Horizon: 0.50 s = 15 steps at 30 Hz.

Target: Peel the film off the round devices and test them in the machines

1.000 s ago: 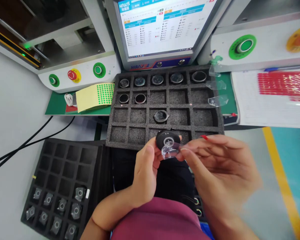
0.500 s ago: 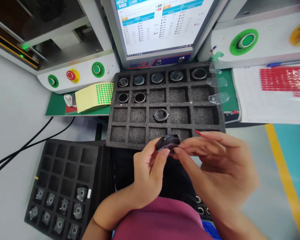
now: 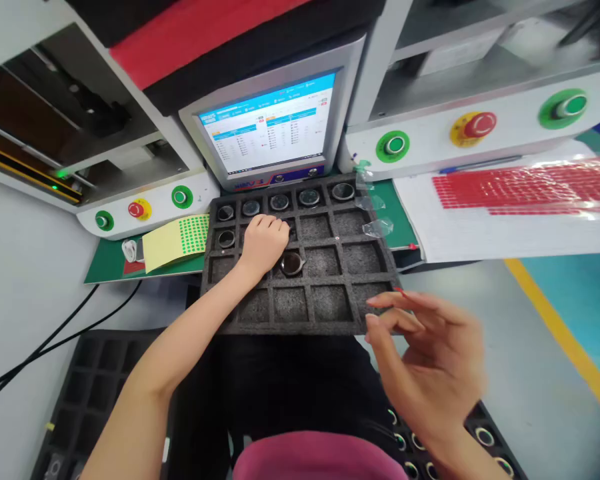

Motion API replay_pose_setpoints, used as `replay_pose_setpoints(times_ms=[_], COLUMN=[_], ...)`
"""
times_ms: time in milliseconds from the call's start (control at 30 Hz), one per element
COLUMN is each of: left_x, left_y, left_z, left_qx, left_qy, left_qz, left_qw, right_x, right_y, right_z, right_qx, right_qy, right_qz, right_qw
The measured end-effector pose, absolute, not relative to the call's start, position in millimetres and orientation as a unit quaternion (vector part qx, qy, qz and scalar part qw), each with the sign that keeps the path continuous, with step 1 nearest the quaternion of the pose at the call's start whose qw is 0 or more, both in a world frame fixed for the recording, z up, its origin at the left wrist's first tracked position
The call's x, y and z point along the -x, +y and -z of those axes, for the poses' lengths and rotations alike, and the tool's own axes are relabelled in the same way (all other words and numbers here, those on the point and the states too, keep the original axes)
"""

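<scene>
My left hand (image 3: 266, 241) reaches into the second row of the black foam tray (image 3: 300, 328), fingers curled down over a compartment. A dark rim of the round watch (image 3: 292, 233) in its grip shows beside the fingers; the rest is hidden. Just below, another round watch (image 3: 292, 263) lies in the third row, its lugs sticking out. My right hand (image 3: 425, 353) hovers off the tray's near right corner, thumb and fingertips slightly apart. A small red strip (image 3: 400, 291) shows at one of its fingers.
Round watches (image 3: 309, 197) fill the tray's back row. Behind stand a monitor (image 3: 275, 133) and machine panels with buttons (image 3: 393, 145). Yellow sheet with green dots (image 3: 175, 247) lies left; red sticker strips (image 3: 525, 187) and paper lie right. Lower foam trays (image 3: 93, 393) flank my lap.
My left hand has carried the watch from in front of me forward to the tray's second row. My right hand has parted from it and stays at the right. The view has tilted up.
</scene>
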State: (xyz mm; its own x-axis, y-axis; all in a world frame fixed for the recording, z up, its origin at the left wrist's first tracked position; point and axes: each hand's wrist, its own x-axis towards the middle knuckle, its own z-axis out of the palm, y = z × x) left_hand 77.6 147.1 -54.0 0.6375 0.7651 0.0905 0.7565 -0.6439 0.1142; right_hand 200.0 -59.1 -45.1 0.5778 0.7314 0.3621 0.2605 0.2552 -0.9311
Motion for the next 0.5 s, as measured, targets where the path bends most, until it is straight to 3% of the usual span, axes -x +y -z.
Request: replay_pose_setpoints(times_ms=[233, 500], left_x=[-56.5, -30.7], left_y=[162.7, 176.2], left_z=[39.5, 25.7], left_qx=[-0.911, -0.852], left_qy=[0.406, 0.509], left_qz=[0.05, 0.09], left_qw=[0.061, 0.085], right_x=[-215.4, -216.9], right_y=[-59.1, -58.7], right_z=[56.9, 62.1], right_qx=[0.605, 0.601], right_qy=[-0.437, -0.453], right_qz=[-0.18, -0.172], right_qw=[0.641, 0.636])
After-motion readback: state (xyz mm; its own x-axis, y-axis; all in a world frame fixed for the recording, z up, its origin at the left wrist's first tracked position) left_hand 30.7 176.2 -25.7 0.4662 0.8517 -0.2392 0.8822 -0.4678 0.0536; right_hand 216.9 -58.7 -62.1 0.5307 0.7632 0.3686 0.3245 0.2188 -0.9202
